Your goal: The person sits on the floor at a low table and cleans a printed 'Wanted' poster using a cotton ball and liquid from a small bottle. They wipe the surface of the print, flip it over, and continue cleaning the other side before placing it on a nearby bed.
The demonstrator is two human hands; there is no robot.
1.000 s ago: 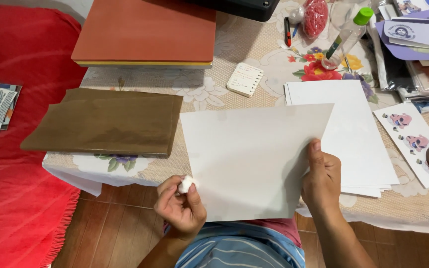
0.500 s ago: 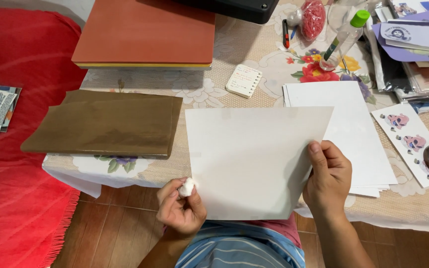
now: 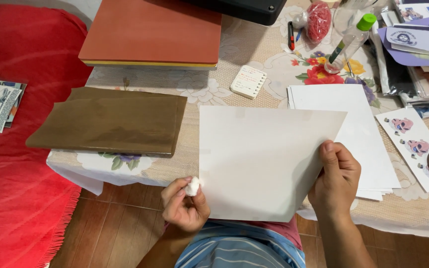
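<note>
My right hand (image 3: 335, 178) grips the right edge of a large white sheet of paper (image 3: 261, 159), holding it tilted over the table's near edge and my lap. My left hand (image 3: 184, 206) pinches a small white cotton ball (image 3: 192, 186) between thumb and fingertips, right at the sheet's lower left edge. A stack of white paper (image 3: 358, 126) lies on the table behind the held sheet, partly covered by it.
A brown sheet (image 3: 107, 121) lies at the left on the floral tablecloth (image 3: 254, 54), with a red-brown flat pad (image 3: 152, 32) behind it. A small white notepad (image 3: 248, 82), a green-capped bottle (image 3: 349, 42), a sticker sheet (image 3: 413, 146) and stacked papers (image 3: 418, 34) crowd the right. A red cloth (image 3: 16, 164) covers the left.
The white sheet has shifted slightly right and up. My left hand with the cotton ball has risen to the sheet's lower left edge. My right hand keeps its grip.
</note>
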